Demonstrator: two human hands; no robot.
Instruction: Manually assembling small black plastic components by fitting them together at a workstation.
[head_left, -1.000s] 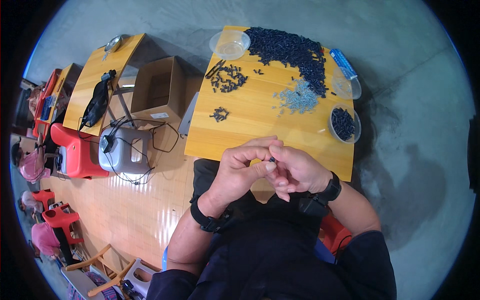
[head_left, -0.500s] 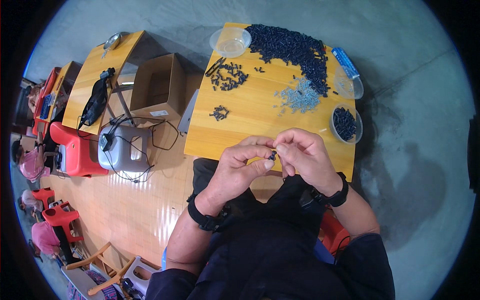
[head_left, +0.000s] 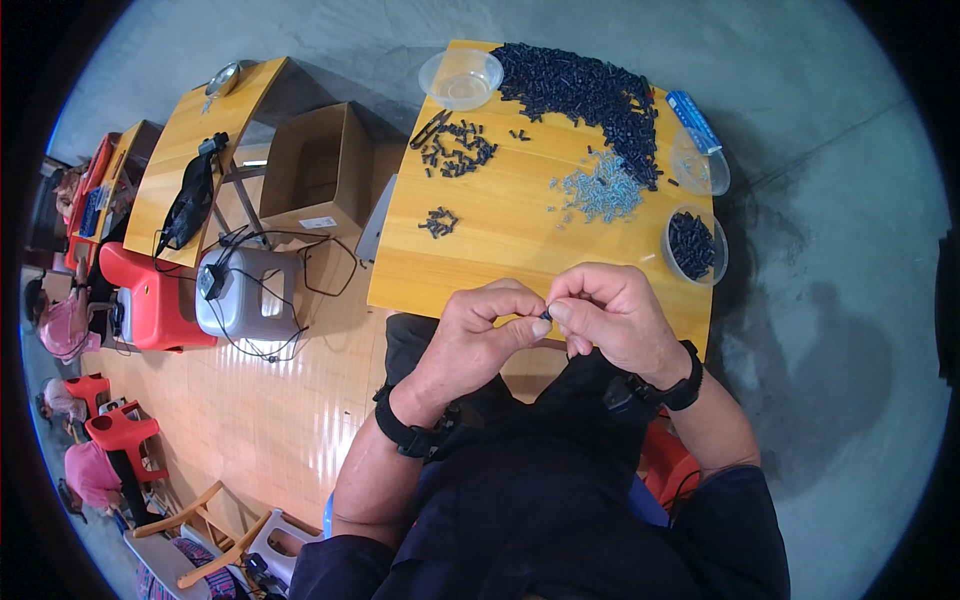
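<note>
My left hand [head_left: 480, 335] pinches a small dark cylindrical piece [head_left: 546, 314] between thumb and forefinger, just past the table's near edge. My right hand [head_left: 612, 318] meets it there, thumb and fingertips pressed together at the same piece. Whatever the right fingertips grip is too small and covered to make out. Beyond my hands a big heap of dark short cylinders [head_left: 570, 85] spreads over the table's far side. A pile of small pale blue-grey pieces [head_left: 602, 190] lies at its near edge.
On the yellow table [head_left: 480, 255] are a clear empty bowl [head_left: 462, 82], dark tweezers-like tool [head_left: 431, 130], two loose clusters of dark pieces [head_left: 458, 150], a bowl of dark pieces [head_left: 690, 245], a clear lid-like dish [head_left: 703, 172] and a blue box [head_left: 693, 120]. A cardboard box [head_left: 315, 165] stands left.
My right fingertips have come in against the dark piece at my left fingertips, and less of it shows. My left fingers have closed in slightly.
</note>
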